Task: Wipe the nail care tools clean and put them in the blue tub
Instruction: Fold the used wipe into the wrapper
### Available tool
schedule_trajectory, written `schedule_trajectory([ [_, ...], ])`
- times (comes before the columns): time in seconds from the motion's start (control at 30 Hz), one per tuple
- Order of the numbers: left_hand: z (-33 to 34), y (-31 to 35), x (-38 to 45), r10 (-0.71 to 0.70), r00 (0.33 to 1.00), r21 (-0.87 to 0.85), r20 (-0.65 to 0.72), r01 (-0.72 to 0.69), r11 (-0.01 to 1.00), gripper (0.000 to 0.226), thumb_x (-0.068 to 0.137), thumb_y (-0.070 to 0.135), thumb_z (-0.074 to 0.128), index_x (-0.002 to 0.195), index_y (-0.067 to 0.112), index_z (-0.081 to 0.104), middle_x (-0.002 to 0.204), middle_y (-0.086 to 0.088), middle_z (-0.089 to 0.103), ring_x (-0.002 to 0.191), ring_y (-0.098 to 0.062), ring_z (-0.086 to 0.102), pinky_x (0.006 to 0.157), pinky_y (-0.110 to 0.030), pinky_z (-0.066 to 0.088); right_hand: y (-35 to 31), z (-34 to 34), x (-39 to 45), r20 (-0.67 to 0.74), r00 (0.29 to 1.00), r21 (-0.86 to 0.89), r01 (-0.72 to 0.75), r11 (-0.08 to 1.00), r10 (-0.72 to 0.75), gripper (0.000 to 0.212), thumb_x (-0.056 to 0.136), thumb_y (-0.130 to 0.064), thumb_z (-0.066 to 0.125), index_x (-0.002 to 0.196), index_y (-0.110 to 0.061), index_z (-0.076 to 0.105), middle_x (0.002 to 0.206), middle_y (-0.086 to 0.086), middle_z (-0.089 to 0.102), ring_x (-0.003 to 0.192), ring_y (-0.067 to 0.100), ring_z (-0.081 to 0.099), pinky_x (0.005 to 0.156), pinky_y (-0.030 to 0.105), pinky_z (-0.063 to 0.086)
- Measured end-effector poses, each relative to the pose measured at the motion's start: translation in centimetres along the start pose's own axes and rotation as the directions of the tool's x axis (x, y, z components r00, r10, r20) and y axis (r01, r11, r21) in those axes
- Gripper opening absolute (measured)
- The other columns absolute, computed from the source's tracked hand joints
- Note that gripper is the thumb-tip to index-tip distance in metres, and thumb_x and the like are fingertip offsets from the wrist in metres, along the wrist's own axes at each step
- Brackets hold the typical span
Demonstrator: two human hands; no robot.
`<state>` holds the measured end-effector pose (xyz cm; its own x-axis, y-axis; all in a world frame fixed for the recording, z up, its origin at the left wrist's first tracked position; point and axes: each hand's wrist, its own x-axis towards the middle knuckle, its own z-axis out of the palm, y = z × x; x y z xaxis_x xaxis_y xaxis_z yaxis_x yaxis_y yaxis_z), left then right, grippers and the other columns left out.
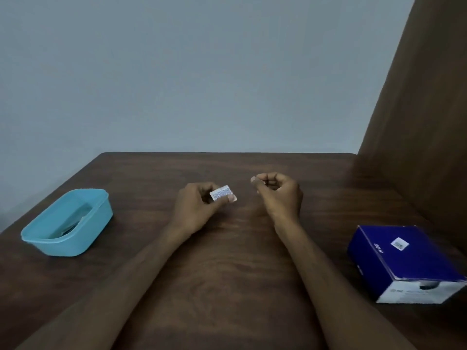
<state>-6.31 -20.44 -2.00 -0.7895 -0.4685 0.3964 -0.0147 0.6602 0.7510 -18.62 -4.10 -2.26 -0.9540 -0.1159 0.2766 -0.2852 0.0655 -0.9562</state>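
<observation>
My left hand (199, 205) pinches a small white sachet (221, 193) with printed lines between thumb and fingers, above the middle of the dark wooden table (227, 261). My right hand (278, 193) hovers a short way to its right, fingers curled with thumb and forefinger pressed together; whether anything is between them I cannot tell. The blue tub (66, 223) stands at the table's left, with a dark tool and something clear lying inside it.
A dark blue cardboard box (404, 261) with a white end and a small white label lies at the right edge of the table. A brown wooden panel (424, 109) rises at the right. A grey wall stands behind the table.
</observation>
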Motion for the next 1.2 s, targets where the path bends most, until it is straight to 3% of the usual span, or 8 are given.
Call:
schedule_trajectory([
  [0.1, 0.32, -0.29, 0.52, -0.053, 0.999, -0.15, 0.006, 0.054, 0.987, 0.026, 0.086, 0.04, 0.089, 0.072, 0.021, 0.078, 0.063, 0.001, 0.072, 0.056, -0.005, 0.055, 0.057, -0.027, 0.042, 0.02, 0.53, -0.22, 0.071, 0.997, -0.028, -0.012, 1.0, 0.014, 0.007, 0.08, -0.027, 0.089, 0.08, -0.025, 0.082, 0.079, -0.013, 0.08, 0.079, 0.01, 0.078, 0.088, 0.043, 0.065],
  [0.3, 0.35, -0.59, 0.72, -0.032, 0.994, -0.289, 0.1, 0.06, 0.956, 0.005, 0.091, 0.023, 0.086, 0.094, 0.019, 0.087, 0.079, 0.012, 0.082, 0.073, 0.004, 0.073, 0.065, -0.015, 0.05, 0.17, 0.7, -0.26, 0.101, 0.994, -0.068, -0.022, 0.997, 0.029, 0.011, 0.079, -0.014, 0.088, 0.082, -0.023, 0.082, 0.081, -0.012, 0.081, 0.08, 0.007, 0.077, 0.088, 0.041, 0.065],
  [0.43, 0.43, -0.84, 1.1, -0.063, 0.994, -0.279, 0.093, 0.087, 0.956, 0.009, 0.089, 0.034, 0.087, 0.092, 0.026, 0.087, 0.086, 0.013, 0.083, 0.082, -0.004, 0.078, 0.07, -0.02, 0.056, 0.32, 0.81, -0.23, 0.114, 0.993, -0.033, -0.027, 0.999, 0.031, 0.011, 0.079, -0.014, 0.088, 0.084, -0.023, 0.082, 0.082, -0.008, 0.081, 0.082, 0.011, 0.078, 0.089, 0.042, 0.065],
  [0.6, 0.43, -0.54, 0.97, -0.074, 0.995, -0.241, 0.062, 0.087, 0.967, 0.012, 0.089, 0.036, 0.087, 0.087, 0.025, 0.084, 0.066, 0.018, 0.074, 0.053, 0.003, 0.058, 0.054, -0.014, 0.042, 0.07, 0.88, -0.37, 0.129, 0.991, 0.05, -0.046, 0.998, 0.039, 0.007, 0.088, -0.009, 0.08, 0.087, -0.016, 0.082, 0.083, 0.004, 0.082, 0.078, 0.018, 0.08, 0.089, 0.047, 0.066],
  [0.73, 0.09, -0.27, 0.81, -0.083, 0.996, -0.205, 0.037, 0.089, 0.975, 0.01, 0.09, 0.037, 0.086, 0.091, 0.028, 0.081, 0.061, 0.002, 0.074, 0.046, -0.015, 0.065, 0.048, -0.021, 0.046, -0.42, 0.67, -0.55, 0.108, 0.993, 0.114, -0.057, 0.992, 0.045, 0.008, 0.092, -0.007, 0.078, 0.089, -0.014, 0.08, 0.083, 0.007, 0.081, 0.076, 0.02, 0.078, 0.085, 0.044, 0.067],
  [0.93, -0.13, -0.24, 0.76, -0.092, 0.995, -0.136, 0.035, 0.096, 0.986, 0.007, 0.096, 0.034, 0.08, 0.094, 0.028, 0.081, 0.063, 0.004, 0.076, 0.054, -0.008, 0.07, 0.054, -0.025, 0.053, -0.48, 0.81, -0.63, 0.124, 0.99, 0.173, -0.092, 0.981, 0.071, 0.006, 0.096, -0.012, 0.077, 0.092, -0.009, 0.079, 0.085, 0.011, 0.081, 0.079, 0.025, 0.079, 0.085, 0.044, 0.066],
  [1.03, 0.0, -0.44, 0.81, -0.11, 0.994, -0.137, 0.015, 0.111, 0.984, 0.011, 0.096, 0.033, 0.079, 0.089, 0.025, 0.08, 0.066, 0.004, 0.077, 0.06, -0.015, 0.074, 0.063, -0.035, 0.06, -0.6, 0.72, -0.62, 0.157, 0.982, 0.222, -0.142, 0.965, 0.109, 0.011, 0.098, -0.005, 0.069, 0.095, -0.005, 0.079, 0.089, 0.012, 0.082, 0.082, 0.026, 0.079, 0.084, 0.041, 0.064],
  [1.2, 0.09, -0.53, 0.82, -0.125, 0.992, -0.141, 0.0, 0.124, 0.982, 0.012, 0.096, 0.032, 0.079, 0.09, 0.023, 0.08, 0.066, 0.004, 0.077, 0.062, -0.011, 0.075, 0.07, -0.035, 0.062, -0.44, 0.68, -0.59, 0.176, 0.978, 0.206, -0.148, 0.967, 0.112, 0.016, 0.088, 0.006, 0.074, 0.097, -0.006, 0.079, 0.09, 0.012, 0.083, 0.089, 0.029, 0.081, 0.088, 0.043, 0.064],
])
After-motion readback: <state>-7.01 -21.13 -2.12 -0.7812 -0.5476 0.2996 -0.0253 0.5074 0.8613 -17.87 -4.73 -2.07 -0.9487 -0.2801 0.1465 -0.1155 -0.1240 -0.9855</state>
